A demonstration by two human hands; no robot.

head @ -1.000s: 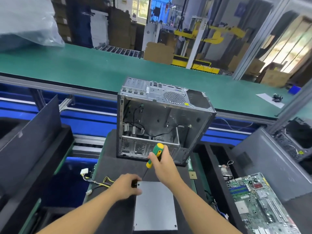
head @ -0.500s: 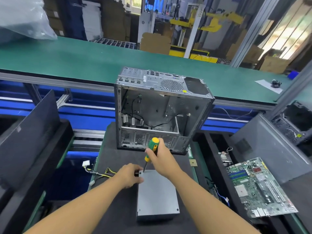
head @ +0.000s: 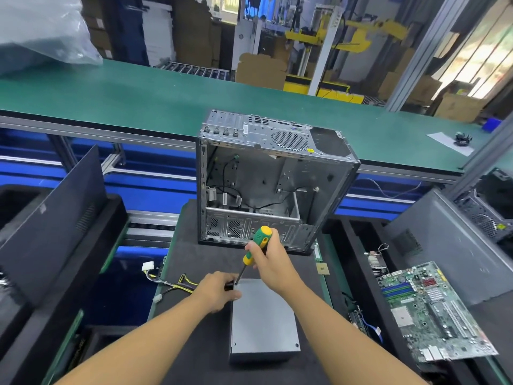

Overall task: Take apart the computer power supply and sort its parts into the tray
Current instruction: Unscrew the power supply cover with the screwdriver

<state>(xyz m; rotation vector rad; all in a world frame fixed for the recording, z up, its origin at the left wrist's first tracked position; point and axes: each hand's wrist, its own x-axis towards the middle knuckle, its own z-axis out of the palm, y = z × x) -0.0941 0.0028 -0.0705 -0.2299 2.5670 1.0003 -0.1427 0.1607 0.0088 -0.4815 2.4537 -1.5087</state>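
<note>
Grey sheet steel, the boxy computer power supply (head: 263,320) lies flat on the black-matted tabletop (head: 194,259), just in front of the gutted silver computer case (head: 272,176). The left hand (head: 219,291) clasps its far left corner. The right hand (head: 273,262) grips a green-and-yellow screwdriver (head: 256,245), tip at that corner. It looks heavy, rigid and smooth-sided, best steadied by its edges.

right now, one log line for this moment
right hand: grips green-and-yellow screwdriver | tip: far-left corner of grey metal power supply box | left hand: holds that corner
</note>
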